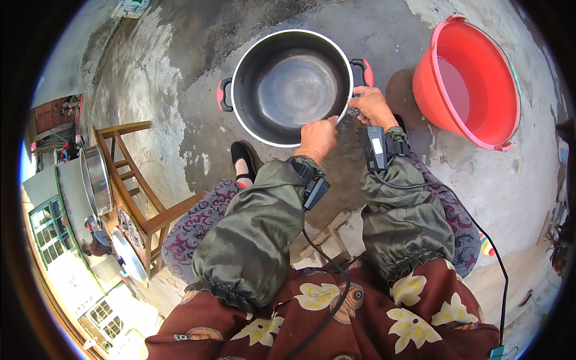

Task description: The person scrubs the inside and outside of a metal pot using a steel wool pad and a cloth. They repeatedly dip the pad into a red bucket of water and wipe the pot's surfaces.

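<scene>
A deep dark cooking pot point(297, 87) with a pale rim and red-and-black side handles rests on the wet concrete floor before me. My left hand point(318, 137) grips the pot's near rim, thumb over the edge. At the near right rim is my right hand point(371, 105), its fingers closed round a grey metal scouring pad point(354, 110) against the pot's outer wall, just below the right handle. The pot's inside shows a greyish, shiny bottom.
A red plastic bucket point(420, 85) holding some liquid stands at the right. To the left is a wooden stand point(135, 180) with a metal basin point(103, 180) and a white basin point(128, 254). Black cables run from both wrist devices. Another person is at the far left.
</scene>
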A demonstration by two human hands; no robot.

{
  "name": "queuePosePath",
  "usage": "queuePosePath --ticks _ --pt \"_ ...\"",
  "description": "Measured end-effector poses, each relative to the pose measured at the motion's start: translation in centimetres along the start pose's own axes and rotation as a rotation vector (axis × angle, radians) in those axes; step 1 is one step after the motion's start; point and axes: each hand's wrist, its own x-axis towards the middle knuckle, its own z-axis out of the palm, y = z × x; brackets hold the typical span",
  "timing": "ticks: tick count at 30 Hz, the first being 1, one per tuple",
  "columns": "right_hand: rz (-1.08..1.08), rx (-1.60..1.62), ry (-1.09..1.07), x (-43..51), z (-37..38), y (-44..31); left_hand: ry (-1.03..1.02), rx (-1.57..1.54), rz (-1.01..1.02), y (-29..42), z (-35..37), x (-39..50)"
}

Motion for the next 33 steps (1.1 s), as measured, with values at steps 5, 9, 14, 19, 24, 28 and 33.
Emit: queuePosePath --ticks 5,9,14,19,24,28,33 --pt "-0.096 -0.098 0.346 -1.1 2.9 0.9 0.005 -0.036 0.003 -0.2 -0.5 -0.3" --pt "-0.075 -0.08 0.473 -1.4 4.5 2.0 -0.043 -0.011 0.017 -0.1 -0.6 0.2" --pt "-0.194 0.135 0.624 -0.3 4.2 2.8 -0.032 0.004 0.023 0.5 -0.4 0.4" --pt "-0.203 0.286 0.541 1.0 4.9 4.1 -0.062 -0.004 0.008 0.1 -0.6 0.4" --pt "-0.029 0.483 0.172 0.7 5.3 5.5 -0.065 0.001 0.042 -0.5 -0.9 0.4" --pt "-0.241 0.628 0.343 -0.2 4.9 5.0 -0.05 0.008 0.012 -0.1 -1.0 0.2" --pt "-0.315 0.021 0.736 -0.6 4.7 3.2 -0.051 0.023 -0.01 0.1 -1.0 0.3"
